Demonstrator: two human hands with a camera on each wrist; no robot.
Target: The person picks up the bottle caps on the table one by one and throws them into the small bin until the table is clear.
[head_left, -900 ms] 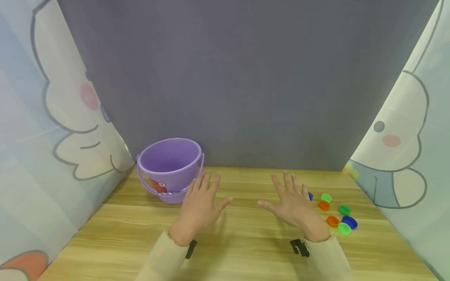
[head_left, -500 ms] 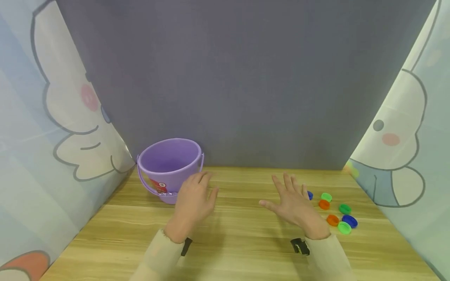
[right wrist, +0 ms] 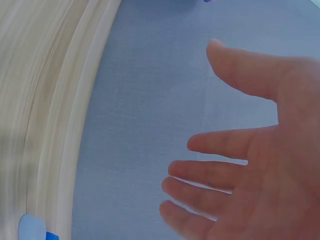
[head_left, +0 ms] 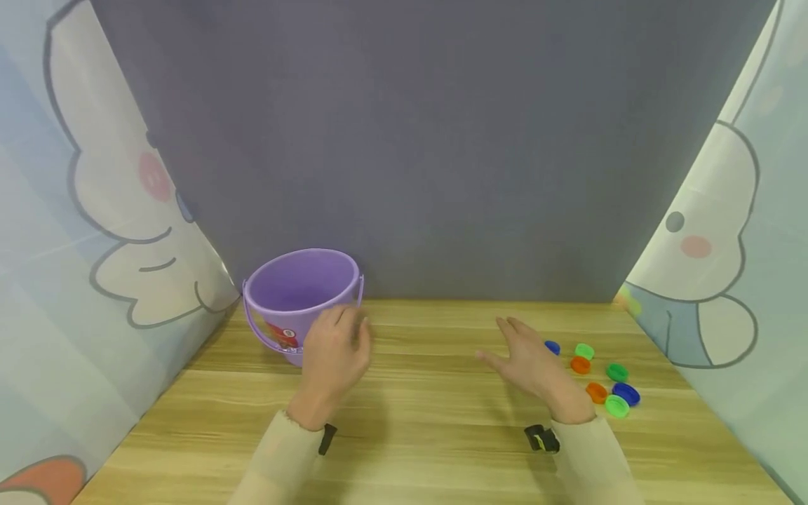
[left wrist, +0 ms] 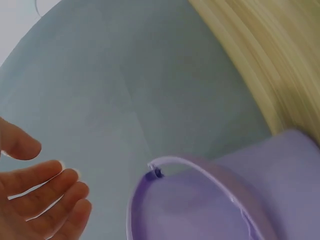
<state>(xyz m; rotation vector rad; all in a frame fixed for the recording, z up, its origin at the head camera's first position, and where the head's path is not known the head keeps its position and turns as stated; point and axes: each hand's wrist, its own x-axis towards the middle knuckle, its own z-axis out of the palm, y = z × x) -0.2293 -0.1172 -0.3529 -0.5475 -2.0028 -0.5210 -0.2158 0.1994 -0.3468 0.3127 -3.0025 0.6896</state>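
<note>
A purple bucket [head_left: 311,320] with a lowered handle [head_left: 257,330] stands at the back left of the table. My left hand [head_left: 331,361] is in front of its right side, overlapping the wall in the head view. Its fingers are loosely bent and hold nothing; the left wrist view shows the fingers [left wrist: 45,192] apart from the bucket rim. Over the table's right half, my right hand [head_left: 530,361] has its fingers extended and thumb spread, its palm bare in the right wrist view. Just right of it lie small round caps: blue [head_left: 625,394], orange [head_left: 581,365] and green [head_left: 617,372].
The wood-grain table [head_left: 429,421] ends at a dark grey panel [head_left: 429,154] behind. Pale cartoon-printed curtains stand along the left [head_left: 57,301] and right [head_left: 726,280] sides. More caps, including a light green one [head_left: 617,406], lie among the scattered group.
My left hand has moved left toward the bucket, its spread fingers drawing together and bending. The right hand has shifted slightly right, with its fingers closer together. The bucket and caps stay in place.
</note>
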